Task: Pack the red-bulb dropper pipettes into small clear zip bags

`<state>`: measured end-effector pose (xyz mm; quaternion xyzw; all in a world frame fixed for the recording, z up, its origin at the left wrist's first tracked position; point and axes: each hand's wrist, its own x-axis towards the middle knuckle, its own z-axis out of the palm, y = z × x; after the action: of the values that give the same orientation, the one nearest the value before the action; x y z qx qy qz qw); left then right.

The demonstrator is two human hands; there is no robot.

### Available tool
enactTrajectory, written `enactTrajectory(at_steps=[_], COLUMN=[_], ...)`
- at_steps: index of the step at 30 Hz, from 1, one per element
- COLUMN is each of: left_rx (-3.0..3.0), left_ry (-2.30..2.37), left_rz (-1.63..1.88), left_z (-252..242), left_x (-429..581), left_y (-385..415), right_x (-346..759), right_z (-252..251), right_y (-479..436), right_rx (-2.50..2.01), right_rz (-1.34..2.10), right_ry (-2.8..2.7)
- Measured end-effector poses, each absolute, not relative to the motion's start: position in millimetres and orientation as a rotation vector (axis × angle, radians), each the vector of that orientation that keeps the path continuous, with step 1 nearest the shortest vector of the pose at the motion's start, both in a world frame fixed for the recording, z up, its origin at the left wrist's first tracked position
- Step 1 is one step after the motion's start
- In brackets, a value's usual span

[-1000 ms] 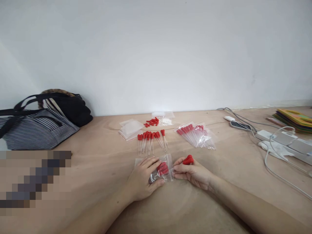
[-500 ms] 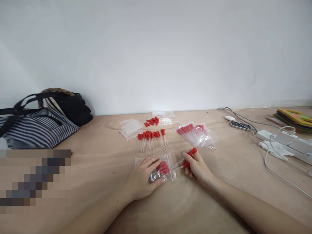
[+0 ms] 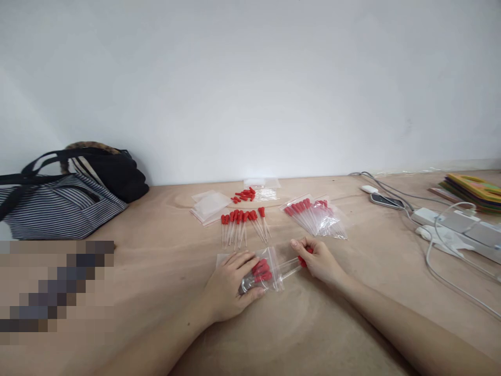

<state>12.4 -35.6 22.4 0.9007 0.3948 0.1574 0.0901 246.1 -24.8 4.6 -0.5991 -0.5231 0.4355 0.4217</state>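
Observation:
A clear zip bag (image 3: 278,282) lies in front of me with several red-bulbed glass droppers (image 3: 261,269) inside. My left hand (image 3: 234,284) rests flat across its left part, fingers stretched and thumb apart. My right hand (image 3: 319,261) is closed around the red bulbs of more droppers (image 3: 289,267), at least two. Their glass tubes point left, with the tips at the bag's mouth; whether the tips are inside I cannot tell. Just beyond the bag, several assembled droppers (image 3: 237,224) lie in a row.
Behind the row are loose red bulbs (image 3: 245,195), glass tubes (image 3: 268,194) and flat plastic bags (image 3: 211,206). Filled bags (image 3: 317,216) lie to the right. A power strip (image 3: 462,227), cables and a phone (image 3: 386,201) are far right; a striped bag (image 3: 66,203) stands left.
My right hand has shifted its grip on the droppers: their tubes now run side by side, where before they were spread apart. My left hand and the bag have stayed put.

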Motion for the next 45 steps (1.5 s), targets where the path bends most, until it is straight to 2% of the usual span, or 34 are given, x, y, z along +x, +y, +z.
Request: enactTrajectory(at_steps=[2,7,9,16,21,26,30,32,38,45], left_rx=[2.677,2.673,2.677,2.712,2.731,2.736,2.735,2.731,2.72,2.724], left_ry=[1.177,1.172,1.175,1.212,1.204,1.192,1.192,1.194,1.204,1.189], left_rz=[0.464,0.469,0.456,0.364,0.387,0.402,0.397,0.394,0.364,0.412], left_z=[23,23,24,28,27,25,25,25,27,25], left_x=[12,11,11,13,13,13,12,12,12,12], left_y=[-36,-35,-35,-36,-36,-37,-36,-35,-35,-35], right_x=[246,250,253,250,229,231,262,274,266,243], right_z=[5,16,19,13,4,11,17,14,4,4], right_y=[-24,-31,-33,-33,-36,-41,-37,-33,-27,-30], right_rx=[-1.463,-1.178,-1.099,-1.392,-1.41,-1.296,-1.325,-1.259,-1.117,-1.153], right_rz=[1.068,1.672,1.774,1.476,1.272,1.408,1.248,1.296,1.507,1.456], right_ry=[-1.393,-1.205,-1.173,-1.411,-1.478,-1.634,-1.873,-1.909,-1.741,-1.478])
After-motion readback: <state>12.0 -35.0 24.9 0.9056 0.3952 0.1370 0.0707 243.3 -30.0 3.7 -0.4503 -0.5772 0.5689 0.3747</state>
